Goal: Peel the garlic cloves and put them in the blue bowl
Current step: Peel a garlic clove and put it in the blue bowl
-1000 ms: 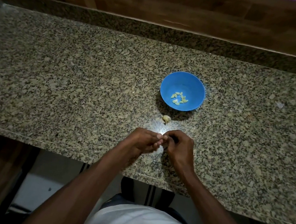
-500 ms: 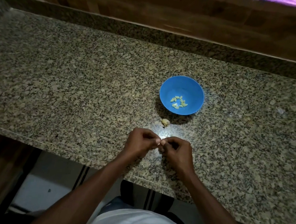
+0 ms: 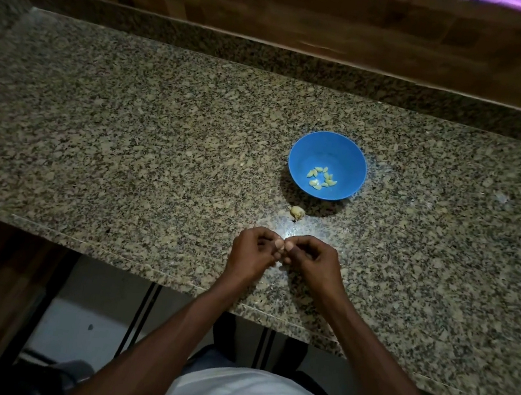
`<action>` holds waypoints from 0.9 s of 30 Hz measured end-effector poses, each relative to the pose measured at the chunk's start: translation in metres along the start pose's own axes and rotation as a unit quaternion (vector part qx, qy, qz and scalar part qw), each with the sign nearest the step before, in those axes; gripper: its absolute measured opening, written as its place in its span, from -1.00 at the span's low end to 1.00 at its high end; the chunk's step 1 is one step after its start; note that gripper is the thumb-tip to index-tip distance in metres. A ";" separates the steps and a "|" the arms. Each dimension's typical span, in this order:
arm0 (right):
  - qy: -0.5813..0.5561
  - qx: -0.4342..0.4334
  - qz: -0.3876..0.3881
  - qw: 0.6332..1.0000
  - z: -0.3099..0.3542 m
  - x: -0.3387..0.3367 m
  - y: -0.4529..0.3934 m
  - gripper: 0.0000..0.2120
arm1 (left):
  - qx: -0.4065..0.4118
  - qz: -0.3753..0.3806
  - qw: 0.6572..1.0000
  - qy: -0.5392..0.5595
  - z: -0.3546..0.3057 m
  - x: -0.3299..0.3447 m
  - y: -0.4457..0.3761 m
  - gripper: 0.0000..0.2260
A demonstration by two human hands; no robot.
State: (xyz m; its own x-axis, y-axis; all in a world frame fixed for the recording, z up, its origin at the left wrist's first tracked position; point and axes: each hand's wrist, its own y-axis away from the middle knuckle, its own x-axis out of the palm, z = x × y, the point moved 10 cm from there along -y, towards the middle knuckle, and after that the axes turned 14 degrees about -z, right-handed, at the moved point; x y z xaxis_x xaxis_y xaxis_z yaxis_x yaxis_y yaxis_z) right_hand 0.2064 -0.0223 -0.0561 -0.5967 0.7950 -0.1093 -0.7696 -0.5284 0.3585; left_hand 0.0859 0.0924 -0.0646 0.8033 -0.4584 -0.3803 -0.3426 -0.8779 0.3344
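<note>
The blue bowl [image 3: 330, 147] stands on the granite counter, with several pale peeled garlic cloves [image 3: 321, 178] lying in its bottom. Just in front of the bowl lies a small lump of garlic [image 3: 297, 212], skin still on it. Nearer the counter's front edge, my left hand [image 3: 252, 253] and my right hand [image 3: 312, 262] meet fingertip to fingertip. They pinch a small garlic clove [image 3: 282, 250] between them, and the fingers hide most of it.
The speckled granite counter [image 3: 124, 150] runs left to right, with a raised granite lip and a wooden wall behind it. A small pale scrap [image 3: 502, 198] lies to the right of the bowl. Below the front edge I see floor and my white shirt.
The view has tilted so the bowl and counter sit lower in frame. Both hands stay together on the clove, with only small finger movements.
</note>
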 end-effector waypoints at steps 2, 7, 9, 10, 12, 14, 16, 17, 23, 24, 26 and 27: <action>0.020 -0.006 0.005 1.000 -0.004 0.002 -0.001 -0.91 | -0.015 0.006 1.000 0.014 0.005 -0.001 0.002 -0.93; 0.027 0.012 -0.002 1.000 -0.019 0.004 0.001 -0.91 | -0.009 -0.015 1.000 0.011 0.013 -0.009 0.002 -0.91; 0.016 0.028 -0.004 0.999 -0.021 0.005 0.002 -0.90 | 0.001 -0.020 1.000 0.015 0.015 -0.014 0.001 -0.88; 0.015 0.032 -0.003 0.999 -0.022 0.005 0.002 -0.89 | 0.006 -0.021 1.000 0.009 0.014 -0.016 0.001 -0.86; 0.015 0.035 -0.002 0.999 -0.021 0.005 0.002 -0.89 | 0.014 -0.013 1.000 -0.006 0.013 -0.017 -0.001 -0.81; 0.013 0.039 -0.002 0.999 -0.019 0.006 0.001 -0.89 | 0.020 -0.001 1.000 -0.020 0.012 -0.016 -0.002 -0.77; 0.010 0.043 -0.002 0.999 -0.018 0.006 0.001 -0.89 | 0.032 0.007 0.999 -0.031 0.007 -0.014 -0.003 -0.76; 0.009 0.045 -0.003 0.999 -0.017 0.006 0.001 -0.89 | 0.039 0.009 0.999 -0.033 0.005 -0.013 -0.004 -0.78; 0.018 0.040 -0.001 0.999 -0.017 0.005 0.001 -0.84 | 0.073 0.026 0.996 -0.036 -0.005 -0.011 0.001 -0.85; 0.016 0.041 0.001 0.999 -0.016 0.006 0.001 -0.82 | 0.077 0.024 0.996 -0.036 -0.007 -0.012 0.001 -0.87; 0.019 0.040 0.006 0.999 -0.014 0.007 0.002 -0.81 | 0.083 0.017 0.996 -0.037 -0.008 -0.012 0.002 -0.92; 0.022 0.039 0.005 0.999 -0.013 0.007 0.003 -0.82 | 0.084 0.016 0.995 -0.040 -0.008 -0.011 0.001 -0.95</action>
State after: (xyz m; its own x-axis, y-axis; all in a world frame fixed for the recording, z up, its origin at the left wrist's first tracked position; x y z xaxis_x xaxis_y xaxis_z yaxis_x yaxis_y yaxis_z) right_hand 0.1974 -0.0221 -0.0681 -0.6150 0.7751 -0.1448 -0.7443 -0.5101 0.4310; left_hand 0.0800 0.0978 -0.0533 0.7516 -0.4896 -0.4421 -0.4494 -0.8706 0.2001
